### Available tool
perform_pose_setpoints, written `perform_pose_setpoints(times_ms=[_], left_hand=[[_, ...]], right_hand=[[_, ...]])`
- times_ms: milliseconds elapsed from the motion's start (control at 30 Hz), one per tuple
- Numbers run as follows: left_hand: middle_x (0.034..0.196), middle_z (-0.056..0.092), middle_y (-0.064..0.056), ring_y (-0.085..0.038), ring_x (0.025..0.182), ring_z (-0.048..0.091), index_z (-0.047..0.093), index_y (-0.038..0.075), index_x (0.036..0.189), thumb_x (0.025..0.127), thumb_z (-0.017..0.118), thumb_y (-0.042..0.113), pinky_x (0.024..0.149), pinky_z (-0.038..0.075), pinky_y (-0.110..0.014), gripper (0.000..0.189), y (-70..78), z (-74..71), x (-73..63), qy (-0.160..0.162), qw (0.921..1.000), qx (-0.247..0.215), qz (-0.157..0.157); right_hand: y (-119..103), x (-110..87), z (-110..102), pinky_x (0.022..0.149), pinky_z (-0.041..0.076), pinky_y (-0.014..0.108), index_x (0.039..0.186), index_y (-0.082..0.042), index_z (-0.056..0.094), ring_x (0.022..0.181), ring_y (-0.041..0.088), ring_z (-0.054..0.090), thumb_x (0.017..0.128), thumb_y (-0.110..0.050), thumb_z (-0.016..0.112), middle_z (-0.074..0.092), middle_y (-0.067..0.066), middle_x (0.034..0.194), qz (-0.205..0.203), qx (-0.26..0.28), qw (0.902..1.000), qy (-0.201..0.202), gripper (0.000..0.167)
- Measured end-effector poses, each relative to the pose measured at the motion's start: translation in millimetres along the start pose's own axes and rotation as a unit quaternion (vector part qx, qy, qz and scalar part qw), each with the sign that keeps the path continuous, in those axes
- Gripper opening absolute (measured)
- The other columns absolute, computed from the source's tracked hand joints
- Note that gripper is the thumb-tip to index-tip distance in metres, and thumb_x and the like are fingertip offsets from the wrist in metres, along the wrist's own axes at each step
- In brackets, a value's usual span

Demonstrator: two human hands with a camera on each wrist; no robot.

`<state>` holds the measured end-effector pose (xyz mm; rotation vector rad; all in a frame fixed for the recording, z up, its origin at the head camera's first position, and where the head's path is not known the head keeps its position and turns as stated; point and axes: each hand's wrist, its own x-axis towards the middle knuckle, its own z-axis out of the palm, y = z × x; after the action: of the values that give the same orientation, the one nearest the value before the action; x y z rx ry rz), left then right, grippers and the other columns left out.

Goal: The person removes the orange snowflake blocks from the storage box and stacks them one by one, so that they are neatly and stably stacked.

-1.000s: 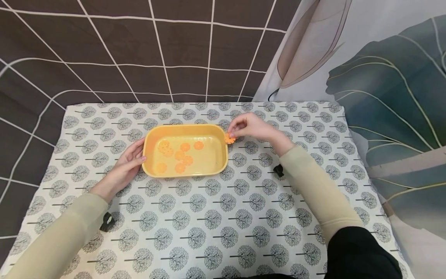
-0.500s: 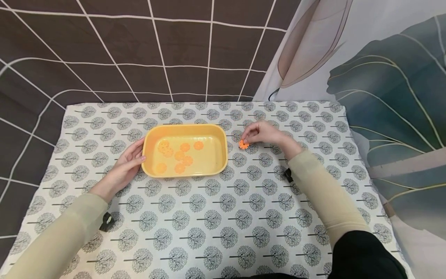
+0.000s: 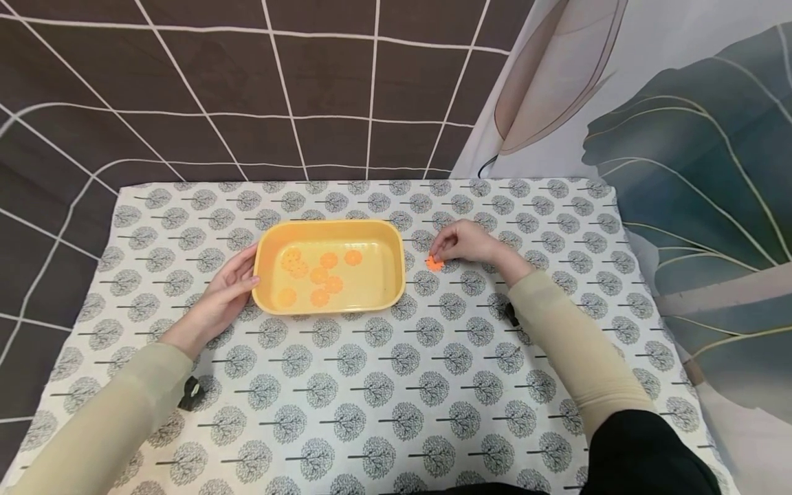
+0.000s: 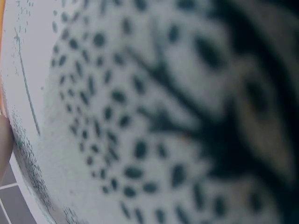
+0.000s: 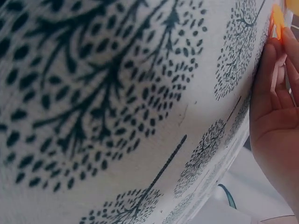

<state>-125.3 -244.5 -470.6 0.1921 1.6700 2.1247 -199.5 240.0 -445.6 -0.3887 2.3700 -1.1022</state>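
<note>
A yellow rectangular basin sits on the table, with several orange flower-shaped pieces lying flat on its bottom toward the left and middle. My left hand holds the basin's left side, thumb at the rim and fingers along the outer wall. To the right of the basin, my right hand pinches another orange flower-shaped piece between thumb and fingertips, at or just above the cloth. In the right wrist view this piece shows bright orange at the fingertips. The left wrist view shows mostly blurred cloth.
A white cloth printed with dark trees covers the table. Behind it hangs a dark brown sheet with white grid lines. A curtain with large leaf shapes hangs at the right.
My right hand has moved right, away from the basin's right rim, and then slightly down toward the cloth with the flower-shaped piece. My left hand and the basin have stayed in place.
</note>
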Motion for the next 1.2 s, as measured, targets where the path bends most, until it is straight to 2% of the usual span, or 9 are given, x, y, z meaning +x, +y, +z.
perform_pose_setpoints(times_ms=[300,500,600,767,900,1100,1200], left_hand=[[0.180,0.002,-0.009,-0.011,0.166,0.018,0.022,0.012,0.169,0.105,0.048,-0.006,0.134,0.022,-0.022,0.072,-1.4,-0.3,0.3,0.001,1.0000,-0.003,0.000],[0.180,0.001,-0.010,-0.018,0.168,0.010,0.022,0.012,0.169,0.104,0.050,-0.005,0.134,0.022,-0.022,0.072,-0.1,0.1,1.0,0.002,1.0000,-0.002,0.000],[0.180,0.001,-0.010,-0.014,0.167,0.014,0.023,0.012,0.169,0.105,0.049,-0.006,0.133,0.023,-0.021,0.072,-1.1,-0.4,0.5,-0.001,1.0000,-0.006,0.003],[0.180,0.001,-0.010,-0.011,0.166,0.017,0.023,0.013,0.169,0.104,0.049,-0.007,0.133,0.023,-0.021,0.072,-1.9,-0.4,0.1,-0.002,1.0000,-0.008,0.004],[0.180,0.002,-0.011,-0.012,0.166,0.017,0.025,0.014,0.168,0.103,0.050,-0.007,0.133,0.022,-0.022,0.072,-0.9,0.7,-0.2,0.005,0.9999,-0.012,0.002],[0.180,0.002,-0.011,-0.015,0.167,0.015,0.025,0.012,0.168,0.102,0.051,-0.008,0.134,0.022,-0.023,0.073,-0.2,1.8,-0.4,0.009,0.9997,-0.022,0.001],[0.180,0.003,-0.011,-0.015,0.167,0.015,0.026,0.013,0.168,0.102,0.050,-0.008,0.134,0.022,-0.023,0.073,-0.7,2.0,0.1,0.011,0.9998,-0.017,-0.001]], right_hand=[[0.2,2.2,8.5,0.071,0.059,0.015,0.094,-0.002,0.080,0.074,0.008,0.066,0.086,-0.002,0.084,0.079,0.011,0.089,-0.028,-0.065,0.9972,0.023,0.009],[-4.5,1.3,7.1,0.072,0.060,0.015,0.097,-0.002,0.079,0.077,0.011,0.067,0.087,-0.002,0.083,0.079,0.012,0.091,-0.021,-0.068,0.9973,0.019,0.010],[-8.1,1.6,4.8,0.075,0.060,0.014,0.099,-0.001,0.079,0.081,0.012,0.069,0.089,-0.002,0.082,0.079,0.014,0.095,-0.023,-0.056,0.9979,0.020,0.011],[-24.4,3.7,-0.1,0.079,0.063,0.015,0.103,0.002,0.078,0.085,0.013,0.073,0.090,-0.002,0.081,0.080,0.018,0.102,-0.049,-0.024,0.9981,0.029,0.014],[-43.1,7.3,-1.5,0.080,0.064,0.018,0.103,0.001,0.078,0.086,0.012,0.072,0.091,-0.002,0.080,0.080,0.016,0.102,-0.064,-0.021,0.9972,0.033,0.013],[-76.0,13.6,1.5,0.086,0.066,0.026,0.103,-0.001,0.078,0.093,0.022,0.073,0.091,-0.003,0.080,0.080,0.014,0.104,-0.091,-0.026,0.9951,0.029,0.013],[-86.1,20.8,5.8,0.087,0.065,0.026,0.104,0.001,0.078,0.093,0.023,0.073,0.091,-0.002,0.080,0.080,0.015,0.104,-0.108,-0.026,0.9935,0.026,0.014]])
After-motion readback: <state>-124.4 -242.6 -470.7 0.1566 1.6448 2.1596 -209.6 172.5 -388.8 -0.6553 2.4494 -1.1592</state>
